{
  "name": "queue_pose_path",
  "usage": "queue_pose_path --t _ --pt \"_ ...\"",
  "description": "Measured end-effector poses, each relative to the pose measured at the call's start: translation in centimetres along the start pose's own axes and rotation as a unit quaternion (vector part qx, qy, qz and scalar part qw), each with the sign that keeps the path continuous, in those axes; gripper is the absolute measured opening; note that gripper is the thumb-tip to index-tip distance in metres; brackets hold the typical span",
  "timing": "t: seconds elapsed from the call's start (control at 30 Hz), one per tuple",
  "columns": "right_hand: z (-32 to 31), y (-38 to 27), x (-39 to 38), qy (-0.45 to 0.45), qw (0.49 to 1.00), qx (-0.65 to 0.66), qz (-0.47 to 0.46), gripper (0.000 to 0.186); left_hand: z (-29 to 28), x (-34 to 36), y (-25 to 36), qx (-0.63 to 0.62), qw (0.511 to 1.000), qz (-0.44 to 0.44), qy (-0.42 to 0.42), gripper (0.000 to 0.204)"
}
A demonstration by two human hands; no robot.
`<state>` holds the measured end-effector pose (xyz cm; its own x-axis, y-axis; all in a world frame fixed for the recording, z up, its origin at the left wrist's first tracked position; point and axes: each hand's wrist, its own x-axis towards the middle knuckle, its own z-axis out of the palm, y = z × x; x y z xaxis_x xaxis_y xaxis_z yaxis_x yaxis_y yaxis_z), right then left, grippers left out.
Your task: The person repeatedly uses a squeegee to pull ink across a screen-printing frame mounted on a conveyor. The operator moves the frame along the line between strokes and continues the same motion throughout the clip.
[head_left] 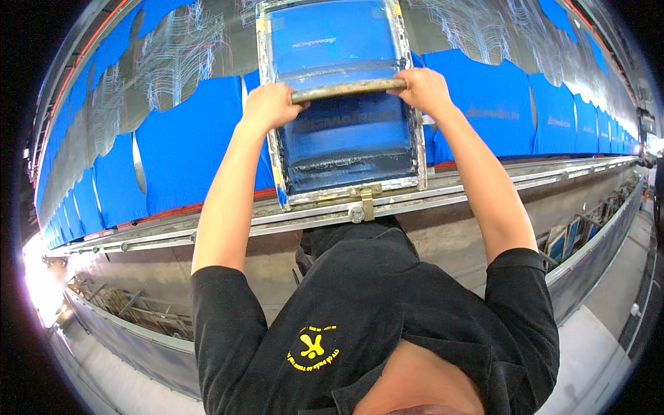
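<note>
Both my hands grip a long wooden-edged squeegee (349, 89), one at each end. My left hand (270, 106) is closed round its left end, and my right hand (427, 90) is closed round its right end. The squeegee lies across a printing screen (346, 138) with blue mesh in a worn, paint-smeared metal frame. A band of dark ink (346, 162) runs along the mesh near the frame's near end. Under the screen, blue cut fabric pieces (176, 145) lie flat on a long table. The squeegee's lower edge is hard to make out.
A metal rail (484, 181) follows the table's near edge, with a brass-coloured bracket (366, 203) of the frame over it. More blue fabric pieces (553, 114) continue in a row to the right. The grey table surface (183, 52) carries coloured line marks.
</note>
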<state>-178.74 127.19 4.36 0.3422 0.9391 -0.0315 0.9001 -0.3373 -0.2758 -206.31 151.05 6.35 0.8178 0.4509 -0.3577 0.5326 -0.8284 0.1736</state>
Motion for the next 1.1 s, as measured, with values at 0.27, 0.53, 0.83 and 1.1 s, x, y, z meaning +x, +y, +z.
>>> queue_pose_path --t 0.27,0.53,0.83,1.1 --pt "3.9 2.7 3.7 -0.004 0.999 -0.011 0.036 0.037 0.3 4.9 -0.7 -0.01 1.0 -0.008 -0.017 0.053" --pt "2.8 1.2 4.4 -0.061 0.994 -0.032 0.081 0.04 0.2 4.9 -0.7 -0.012 0.999 -0.038 -0.024 0.061" --pt "6.0 -1.9 -10.4 0.044 0.999 0.001 0.032 0.017 7.0 -7.8 4.9 -0.025 0.997 -0.068 0.003 0.054" --pt "3.3 -4.2 -17.1 -0.019 0.994 0.112 -0.006 0.063 10.3 -15.0 6.0 -0.037 0.997 -0.024 0.066 0.051"
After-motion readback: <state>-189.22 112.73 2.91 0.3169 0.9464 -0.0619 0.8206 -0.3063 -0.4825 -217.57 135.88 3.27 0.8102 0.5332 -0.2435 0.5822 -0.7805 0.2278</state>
